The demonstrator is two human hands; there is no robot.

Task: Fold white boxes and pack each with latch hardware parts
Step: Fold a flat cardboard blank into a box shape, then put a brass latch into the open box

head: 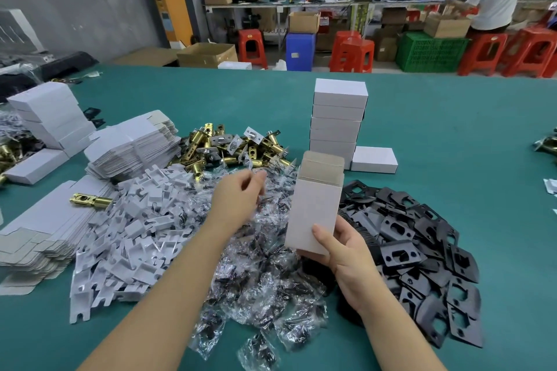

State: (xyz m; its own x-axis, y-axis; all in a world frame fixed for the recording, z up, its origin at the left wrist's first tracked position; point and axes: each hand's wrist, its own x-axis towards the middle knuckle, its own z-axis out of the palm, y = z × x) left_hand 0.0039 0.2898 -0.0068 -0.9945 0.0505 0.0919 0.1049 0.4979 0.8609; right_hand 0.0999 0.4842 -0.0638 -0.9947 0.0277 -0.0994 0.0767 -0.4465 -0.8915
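Right hand [346,253] grips a folded white box [316,208] at its lower end, thumb across the front face and fingers wrapped behind, holding it upright with the top flap open toward 12 o'clock. Left hand [241,193] hovers just at 9 o'clock of the box over the screw bags [256,265]; its fingers are curled and seem to pinch a clear bag, though blur keeps me from being sure.

Cardboard this thin looks light and a little springy, so the walls would likely cave under a hard squeeze; a hold low down by the closed end and along the edges, as now, seems safest, leaving the mouth free for loading. The bags look slick and crinkly, best pinched by a corner. Brass latches [229,147], piled at 11 o'clock, are probably the heavy item and could tip the box once dropped in.

Farther out, black plates [422,256] spread at 4 o'clock, white plastic pieces [135,229] at 8 o'clock, and flat box blanks [132,147] at 10 o'clock. A stack of packed boxes [337,120] stands at 12 o'clock on the green worktop [452,129], with one more lying beside it.
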